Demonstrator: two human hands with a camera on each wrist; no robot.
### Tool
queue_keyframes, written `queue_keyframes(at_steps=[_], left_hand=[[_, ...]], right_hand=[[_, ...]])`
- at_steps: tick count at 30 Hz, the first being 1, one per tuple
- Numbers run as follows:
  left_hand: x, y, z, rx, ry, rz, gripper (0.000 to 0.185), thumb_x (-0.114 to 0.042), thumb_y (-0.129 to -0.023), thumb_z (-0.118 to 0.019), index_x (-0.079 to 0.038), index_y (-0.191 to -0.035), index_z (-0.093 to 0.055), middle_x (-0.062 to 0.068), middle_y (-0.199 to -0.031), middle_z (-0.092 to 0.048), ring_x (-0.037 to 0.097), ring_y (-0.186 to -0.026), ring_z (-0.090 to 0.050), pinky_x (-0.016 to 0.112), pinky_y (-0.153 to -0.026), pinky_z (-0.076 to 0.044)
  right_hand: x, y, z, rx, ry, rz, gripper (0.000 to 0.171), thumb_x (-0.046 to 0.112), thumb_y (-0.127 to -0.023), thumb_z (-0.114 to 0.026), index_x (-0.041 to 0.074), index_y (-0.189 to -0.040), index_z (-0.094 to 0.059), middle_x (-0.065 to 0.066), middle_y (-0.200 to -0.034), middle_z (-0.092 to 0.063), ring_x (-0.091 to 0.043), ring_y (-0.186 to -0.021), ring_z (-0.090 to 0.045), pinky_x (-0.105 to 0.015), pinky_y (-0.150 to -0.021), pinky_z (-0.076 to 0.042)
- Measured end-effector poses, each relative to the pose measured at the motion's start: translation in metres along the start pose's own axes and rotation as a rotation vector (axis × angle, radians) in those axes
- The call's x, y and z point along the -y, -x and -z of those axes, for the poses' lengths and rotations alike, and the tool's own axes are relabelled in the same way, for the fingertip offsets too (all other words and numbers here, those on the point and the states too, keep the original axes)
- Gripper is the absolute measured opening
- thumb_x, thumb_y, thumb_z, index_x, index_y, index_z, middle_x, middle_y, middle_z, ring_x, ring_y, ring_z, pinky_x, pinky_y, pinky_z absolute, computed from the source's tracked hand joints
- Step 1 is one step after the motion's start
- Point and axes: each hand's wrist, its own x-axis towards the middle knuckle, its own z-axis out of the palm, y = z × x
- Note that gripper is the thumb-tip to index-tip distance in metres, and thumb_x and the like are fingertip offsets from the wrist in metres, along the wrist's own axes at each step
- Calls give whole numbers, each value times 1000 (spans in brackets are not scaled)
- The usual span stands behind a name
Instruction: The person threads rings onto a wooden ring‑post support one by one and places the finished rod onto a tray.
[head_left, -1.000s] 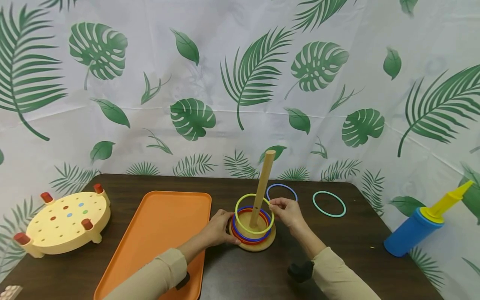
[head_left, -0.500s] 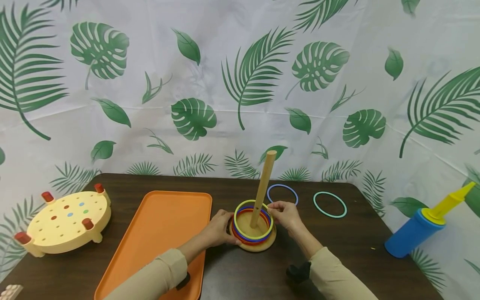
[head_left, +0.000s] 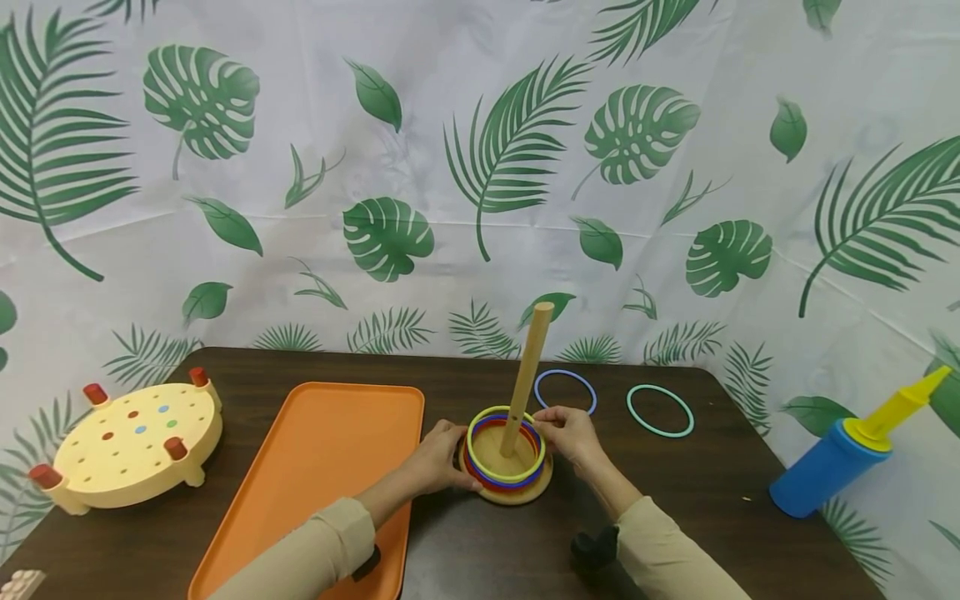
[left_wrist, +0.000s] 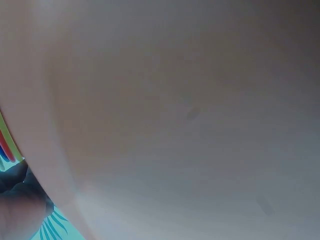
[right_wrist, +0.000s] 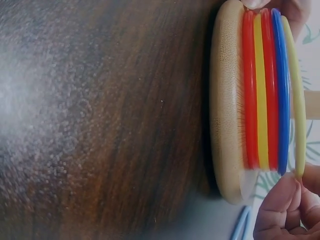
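Observation:
A wooden peg stand [head_left: 517, 490] is on the dark table, its peg [head_left: 527, 367] leaning slightly right. Several rings lie stacked on its base, with a yellow-green ring [head_left: 487, 419] on top of blue and red ones. My right hand [head_left: 567, 431] pinches this ring's right edge; in the right wrist view the fingertips [right_wrist: 282, 207] hold the yellow-green ring [right_wrist: 299, 100] just above the blue ring [right_wrist: 281, 90]. My left hand [head_left: 437, 457] holds the left side of the base. The left wrist view is almost all blurred skin, with a sliver of rings [left_wrist: 5, 145] at its left edge.
An orange tray [head_left: 322, 467] lies left of the stand. A cream round pegboard [head_left: 135, 442] with red pegs sits at the far left. A blue ring [head_left: 565, 390] and a teal ring [head_left: 660, 410] lie flat behind the stand. A blue and yellow pump [head_left: 847, 450] is at the right.
The yellow-green ring has come down the peg from a tilted, raised position onto the stack, and my right hand has lowered with it. The left hand has stayed on the base.

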Motion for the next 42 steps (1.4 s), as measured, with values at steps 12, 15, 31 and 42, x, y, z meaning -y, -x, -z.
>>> queue_keyframes(at_steps=[12, 15, 31, 42], left_hand=[[1, 0, -1, -24, -11, -23, 78, -24, -61, -89, 8, -123, -54, 17, -111, -51, 30, -102, -50, 46, -92, -43], [1, 0, -1, -22, -7, -22, 78, -23, -61, -89, 9, -123, -54, 17, -110, -51, 30, -102, -50, 46, -92, -43], [2, -2, -1, -6, 5, -1, 79, -24, -63, -88, 8, -126, -52, 16, -113, -50, 29, -103, -49, 45, -92, -43], [0, -1, -1, 0, 13, 2, 79, -24, -63, -88, 8, -126, -52, 17, -113, -50, 30, -104, -49, 45, -92, -43]], right_hand=[[-4, -1, -2, 0, 32, -8, 14, -2, -84, -65, -11, -94, -66, -5, -75, -64, -13, -64, -60, -25, -55, -51], [-5, -1, -2, 1, 32, -10, 15, -2, -84, -65, -11, -95, -66, -5, -75, -64, -13, -63, -59, -25, -55, -51], [-5, -7, 11, -22, -3, -7, 19, 0, -87, -62, -13, -100, -64, -2, -74, -60, -9, -59, -54, -24, -55, -51], [-16, -23, 49, -153, -4, -9, 28, 0, -89, -59, -16, -112, -57, -8, -79, -62, -6, -62, -55, -19, -56, -51]])
